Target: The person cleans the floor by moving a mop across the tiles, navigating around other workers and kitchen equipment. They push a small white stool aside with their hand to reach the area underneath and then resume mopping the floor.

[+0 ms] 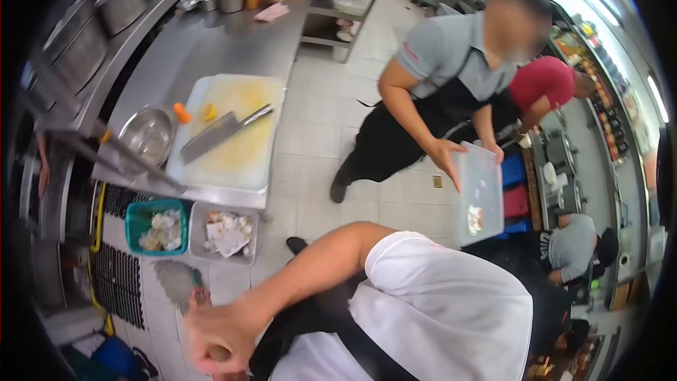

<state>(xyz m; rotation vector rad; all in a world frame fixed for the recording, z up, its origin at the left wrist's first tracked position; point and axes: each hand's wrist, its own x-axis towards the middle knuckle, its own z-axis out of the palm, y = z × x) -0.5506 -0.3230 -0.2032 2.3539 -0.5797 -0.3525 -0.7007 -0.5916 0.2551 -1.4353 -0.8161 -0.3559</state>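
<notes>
Seen from above, my right hand point(224, 335) is at the lower left, with its arm stretched across the lower middle. Its fingers are closed round a handle with a round brownish end point(221, 353). Just beyond the hand, a grey mop-like head point(174, 285) with a green part is low over the floor; whether it joins the handle is hidden. Beyond it stand a green bin point(131, 228) and a grey bin point(229, 257), both holding scraps. I cannot make out my left hand.
A steel counter point(166, 63) bears a cutting board point(240, 162), a cleaver point(211, 137) and a metal bowl point(147, 134). A co-worker point(444, 63) holds a clear plastic container point(481, 194) close by. Other people point(543, 88) stand at the right. Black mats point(116, 275) lie at left.
</notes>
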